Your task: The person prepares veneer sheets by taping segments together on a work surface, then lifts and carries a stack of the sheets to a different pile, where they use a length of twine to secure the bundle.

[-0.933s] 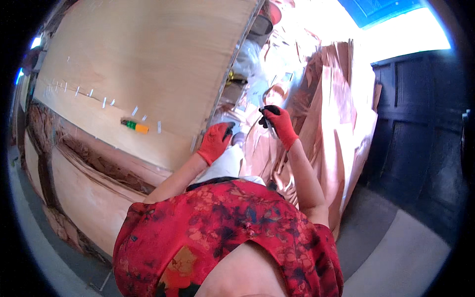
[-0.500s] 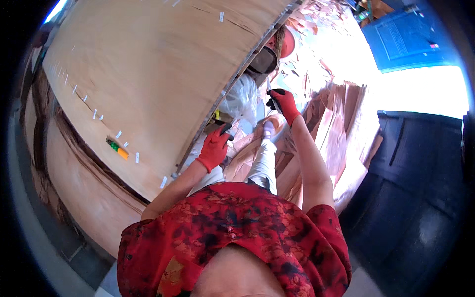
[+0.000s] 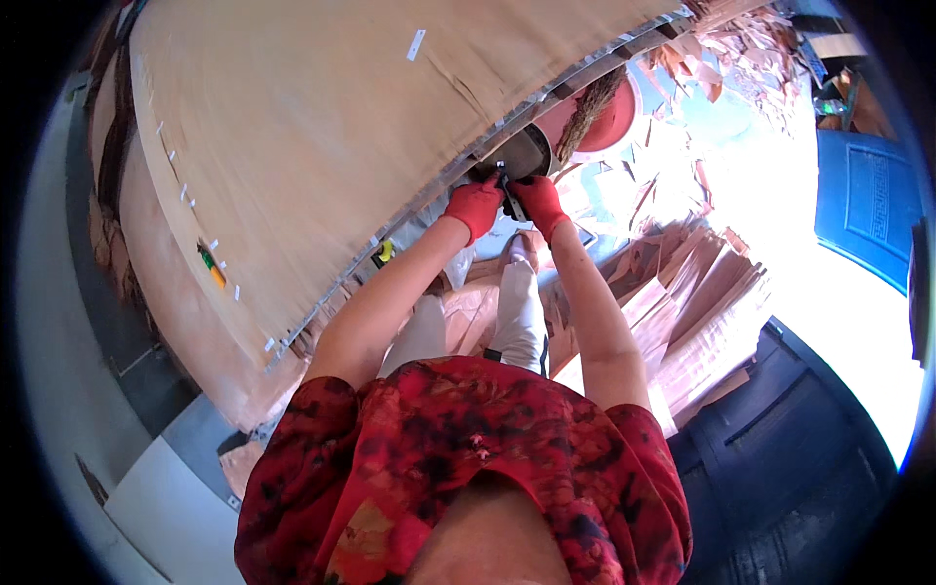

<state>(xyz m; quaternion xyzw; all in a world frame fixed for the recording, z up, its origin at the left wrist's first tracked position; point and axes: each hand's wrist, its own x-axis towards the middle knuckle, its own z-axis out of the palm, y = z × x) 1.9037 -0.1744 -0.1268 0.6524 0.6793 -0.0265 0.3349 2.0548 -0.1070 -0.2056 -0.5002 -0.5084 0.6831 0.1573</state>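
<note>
Both hands wear red gloves with dark fingers and palms, and they meet just past the edge of a large pale wood sheet. My left hand is closed, with its fingers at a small narrow dark-and-white thing. Closed around the other side of this thing is my right hand. Its kind is too small and partly covered to make out. Beyond the gloves sits a dark round bowl. White strips, such as one white strip, lie on the sheet.
A green-and-orange tool lies on the sheet near its left edge. Behind the bowl are a pink-red basin and a fibrous bundle. Stacked thin wood pieces stand to the right, near a dark panel.
My left hand has moved forward and right from the sheet's edge to meet my right hand at the small thing. The view has swung, shifting the surroundings, and a clear plastic bag is now mostly hidden.
</note>
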